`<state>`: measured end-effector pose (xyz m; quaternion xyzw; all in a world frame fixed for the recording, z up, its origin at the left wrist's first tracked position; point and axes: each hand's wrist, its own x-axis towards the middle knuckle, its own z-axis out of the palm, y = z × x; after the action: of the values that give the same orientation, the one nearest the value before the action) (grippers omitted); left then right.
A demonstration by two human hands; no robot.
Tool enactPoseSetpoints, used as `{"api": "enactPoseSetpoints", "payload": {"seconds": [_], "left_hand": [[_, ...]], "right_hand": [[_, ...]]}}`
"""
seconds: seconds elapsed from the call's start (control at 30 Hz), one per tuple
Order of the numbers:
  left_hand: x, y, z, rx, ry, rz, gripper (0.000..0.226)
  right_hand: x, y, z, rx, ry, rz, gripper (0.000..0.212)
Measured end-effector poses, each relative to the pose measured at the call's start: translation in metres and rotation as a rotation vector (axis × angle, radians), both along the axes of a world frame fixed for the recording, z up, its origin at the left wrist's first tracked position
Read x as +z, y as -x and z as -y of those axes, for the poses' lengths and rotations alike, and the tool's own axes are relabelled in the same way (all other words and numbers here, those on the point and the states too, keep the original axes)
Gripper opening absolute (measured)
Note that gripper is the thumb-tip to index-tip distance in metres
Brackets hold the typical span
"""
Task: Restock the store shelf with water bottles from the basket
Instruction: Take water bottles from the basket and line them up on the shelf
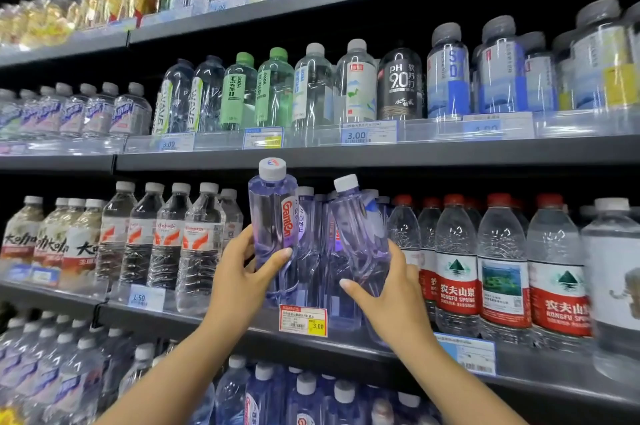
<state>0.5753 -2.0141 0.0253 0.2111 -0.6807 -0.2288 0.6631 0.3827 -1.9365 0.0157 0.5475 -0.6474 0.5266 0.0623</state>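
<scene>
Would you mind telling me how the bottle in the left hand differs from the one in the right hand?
The left hand holds its purple bottle upright, red logo facing out. The right hand holds its purple bottle tilted left, label mostly turned away. The left bottle's cap sits higher. Both are clear purple with white caps.

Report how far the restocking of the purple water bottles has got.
Done: purple bottles already stand in the shelf row above the red price tag. In hand: the left hand holds one upright bottle, the right hand a tilted bottle, both at that row. Left: seating both. The basket is out of view, so the remaining stock is unknown.
</scene>
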Motion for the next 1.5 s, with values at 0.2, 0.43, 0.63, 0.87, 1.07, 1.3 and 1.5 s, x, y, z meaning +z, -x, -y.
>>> {"api": "enactPoseSetpoints", "payload": {"seconds": [0.2,0.43,0.63,0.87,1.07,1.3,1.5], "left_hand": [[-0.005,0.001,0.007,0.019,-0.025,0.013,0.041],[-0.018,0.002,0.026,0.016,-0.174,0.127,0.07],[-0.018,0.006,0.029,0.078,-0.158,0.177,0.065],[-0.015,0.006,0.023,0.068,-0.155,0.224,0.082],[-0.017,0.005,0.022,0.104,-0.187,0.223,0.077],[-0.013,0.0,0.028,0.134,-0.245,0.223,0.079],[-0.011,0.001,0.044,0.107,-0.25,0.276,0.082]], "right_hand": [[0.007,0.004,-0.002,0.051,-0.128,0.025,0.085],[0.01,0.015,-0.005,0.061,-0.102,0.11,0.065],[0.012,0.026,-0.015,-0.082,-0.051,0.032,0.091],[0.016,0.034,-0.023,0.005,-0.191,0.138,0.079],[0.014,0.037,-0.027,-0.01,-0.226,0.04,0.083],[0.003,0.023,-0.017,-0.164,-0.239,-0.139,0.093],[0.003,0.009,-0.014,-0.268,-0.267,-0.282,0.098]]}}
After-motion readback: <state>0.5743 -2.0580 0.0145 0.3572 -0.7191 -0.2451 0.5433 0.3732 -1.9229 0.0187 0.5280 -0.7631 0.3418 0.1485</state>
